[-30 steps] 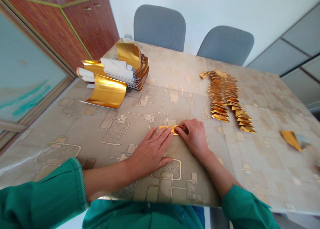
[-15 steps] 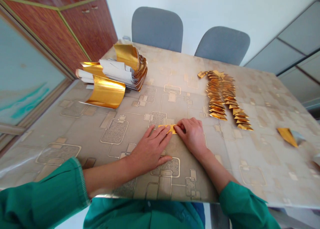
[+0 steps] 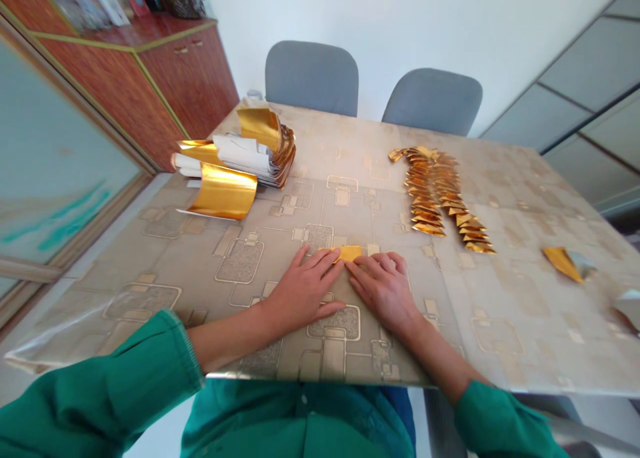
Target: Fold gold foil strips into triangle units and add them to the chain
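A small folded piece of gold foil paper [image 3: 348, 253] lies on the patterned table [image 3: 240, 265] in front of me. My left hand [image 3: 303, 288] lies flat with fingers stretched out, its fingertips pressing the paper's left end. My right hand [image 3: 383, 288] also lies flat, fingers extended toward the paper's lower right edge and touching it. Both sleeves are green.
A stack of curled gold and white sheets [image 3: 235, 161] sits at the back left. Two rows of folded gold pieces [image 3: 440, 198] lie at the back right. A loose gold piece [image 3: 565, 263] lies far right. Two grey chairs [image 3: 313, 78] stand behind the table; a wooden cabinet [image 3: 150, 78] is at left.
My right hand has gone from a curled pinch on the paper's right end to lying flat beside it. The view has tilted up slightly. The folded paper looks shorter.
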`<act>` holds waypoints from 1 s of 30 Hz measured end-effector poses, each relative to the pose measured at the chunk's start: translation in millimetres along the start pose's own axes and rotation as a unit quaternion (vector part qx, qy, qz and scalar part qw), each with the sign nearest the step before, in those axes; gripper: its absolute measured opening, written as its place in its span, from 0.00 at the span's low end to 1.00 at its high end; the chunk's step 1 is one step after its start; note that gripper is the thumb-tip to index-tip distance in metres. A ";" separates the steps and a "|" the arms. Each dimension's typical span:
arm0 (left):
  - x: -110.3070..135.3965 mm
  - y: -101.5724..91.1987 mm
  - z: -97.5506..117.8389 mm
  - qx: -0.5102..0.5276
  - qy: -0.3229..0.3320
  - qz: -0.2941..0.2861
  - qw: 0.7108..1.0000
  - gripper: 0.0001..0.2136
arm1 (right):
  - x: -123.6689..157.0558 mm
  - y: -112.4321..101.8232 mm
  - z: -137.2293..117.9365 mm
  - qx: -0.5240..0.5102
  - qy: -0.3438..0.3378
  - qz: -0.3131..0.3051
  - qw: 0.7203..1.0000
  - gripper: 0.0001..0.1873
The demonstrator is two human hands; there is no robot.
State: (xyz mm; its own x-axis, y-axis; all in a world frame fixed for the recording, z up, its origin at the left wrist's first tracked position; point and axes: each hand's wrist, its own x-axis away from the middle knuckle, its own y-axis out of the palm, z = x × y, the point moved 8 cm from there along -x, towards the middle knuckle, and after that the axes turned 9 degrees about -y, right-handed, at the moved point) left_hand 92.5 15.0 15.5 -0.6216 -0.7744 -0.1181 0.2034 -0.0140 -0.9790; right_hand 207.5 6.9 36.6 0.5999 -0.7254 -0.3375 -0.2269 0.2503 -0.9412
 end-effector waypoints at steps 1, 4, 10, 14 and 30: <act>0.0 -0.4 -0.2 -0.001 0.000 0.002 1.000 0.31 | 1.8 0.2 0.9 0.004 0.004 -0.001 1.000 0.13; 0.3 -1.4 -1.6 -0.002 0.003 0.007 1.000 0.31 | 5.2 -1.0 5.2 0.010 0.012 0.006 1.000 0.12; 1.3 -2.5 -6.9 -0.013 0.021 0.007 1.000 0.30 | 6.6 -0.5 8.9 0.008 0.020 0.006 1.000 0.13; 8.1 -7.6 -14.9 -0.039 0.031 0.017 0.999 0.27 | 6.8 -1.1 9.9 0.002 0.018 0.006 1.000 0.13; 18.7 -10.8 -27.5 -0.038 0.010 0.046 0.998 0.23 | -19.5 14.1 32.1 0.006 0.201 0.021 0.979 0.13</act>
State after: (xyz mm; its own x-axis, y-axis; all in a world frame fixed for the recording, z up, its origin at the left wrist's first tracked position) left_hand 57.9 18.1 19.3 -0.6180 -0.7577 -0.2097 0.2025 0.1043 -0.9737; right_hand 217.2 45.1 29.4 0.2396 -0.9076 -0.3448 -0.2339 0.2908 -0.9278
